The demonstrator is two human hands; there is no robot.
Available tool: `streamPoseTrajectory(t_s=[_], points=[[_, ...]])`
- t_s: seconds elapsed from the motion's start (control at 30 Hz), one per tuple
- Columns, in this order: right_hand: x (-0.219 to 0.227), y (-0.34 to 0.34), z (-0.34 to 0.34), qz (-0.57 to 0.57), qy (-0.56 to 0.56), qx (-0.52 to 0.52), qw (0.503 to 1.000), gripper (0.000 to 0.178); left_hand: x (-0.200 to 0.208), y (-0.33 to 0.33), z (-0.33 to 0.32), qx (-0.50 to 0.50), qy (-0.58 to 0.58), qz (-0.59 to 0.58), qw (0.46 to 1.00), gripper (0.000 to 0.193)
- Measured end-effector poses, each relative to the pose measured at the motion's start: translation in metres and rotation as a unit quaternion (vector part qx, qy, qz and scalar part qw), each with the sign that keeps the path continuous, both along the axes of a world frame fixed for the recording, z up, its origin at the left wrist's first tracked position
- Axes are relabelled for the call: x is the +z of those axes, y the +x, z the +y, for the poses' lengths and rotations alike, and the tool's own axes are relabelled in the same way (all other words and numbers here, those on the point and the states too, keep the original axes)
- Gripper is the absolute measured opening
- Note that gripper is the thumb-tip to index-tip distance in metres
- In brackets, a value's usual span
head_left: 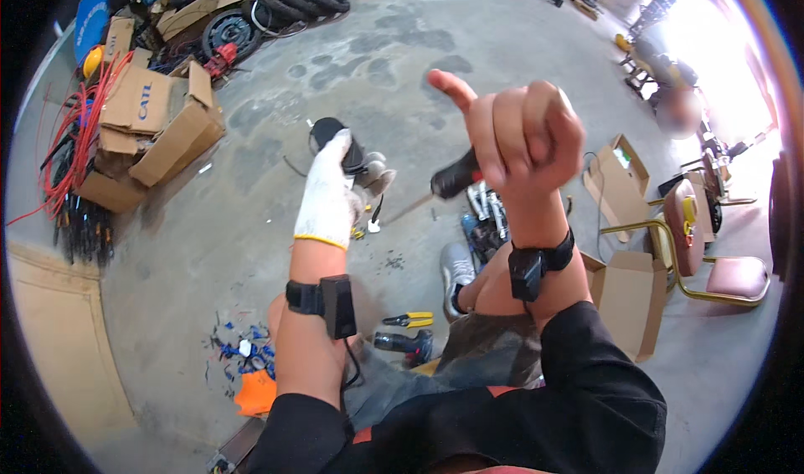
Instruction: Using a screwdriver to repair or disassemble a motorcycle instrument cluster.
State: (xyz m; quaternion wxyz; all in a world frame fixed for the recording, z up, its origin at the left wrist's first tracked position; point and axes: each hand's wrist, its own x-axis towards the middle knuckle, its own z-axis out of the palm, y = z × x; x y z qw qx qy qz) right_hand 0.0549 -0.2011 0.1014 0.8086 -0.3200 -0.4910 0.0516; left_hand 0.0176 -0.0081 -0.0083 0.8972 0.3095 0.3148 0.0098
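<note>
My left hand [328, 193], in a white knit glove with a yellow cuff edge, grips a black rounded part [327, 131] with thin dark wires hanging off it. What exactly the part is, I cannot make out. My bare right hand [523, 139] is raised to the right of it, fingers curled round a screwdriver [455, 177] with a black handle, thumb stretched out. The screwdriver's thin shaft slants down and left, its tip blurred and apart from the black part.
Yellow-handled pliers [409, 319] and a cordless drill [404, 342] lie near my legs. Chrome tools [487, 206] are by my right foot. Cardboard boxes [172, 126] stand left; a chair [716, 256] and an open carton [628, 298] are right. Tyres [297, 5] lie far off, and a person crouches far right.
</note>
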Motion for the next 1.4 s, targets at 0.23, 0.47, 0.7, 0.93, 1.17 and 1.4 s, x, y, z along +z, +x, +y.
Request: streamPoseTrajectory(t_s=[0.23,0.47,0.7,0.93,1.17,1.4], points=[[0.06,-0.062,-0.051,-0.238,-0.012,0.261,0.936,0.037,-0.008,0.012,-0.014,-0.03,-0.026,-0.031,0.999,0.037],[0.08,-0.092,-0.065,-0.266,0.044,0.321,0.908,0.043,0.006,-0.001,0.013,-0.008,0.062,-0.032,0.998,0.025],[0.077,-0.074,-0.063,-0.229,0.007,0.24,0.943,0.044,0.009,0.007,-0.003,-0.038,0.054,-0.001,0.998,0.039],[0.07,-0.071,-0.04,-0.238,0.03,0.24,0.941,0.044,0.014,0.004,-0.008,-0.029,0.051,-0.014,0.998,0.036],[0.078,-0.081,-0.057,-0.211,0.074,0.248,0.943,0.044,0.015,-0.001,0.001,-0.01,0.055,0.012,0.998,0.034],[0.075,-0.067,-0.05,-0.203,0.101,0.24,0.944,0.045,0.016,0.001,-0.006,-0.01,0.053,0.013,0.998,0.031]])
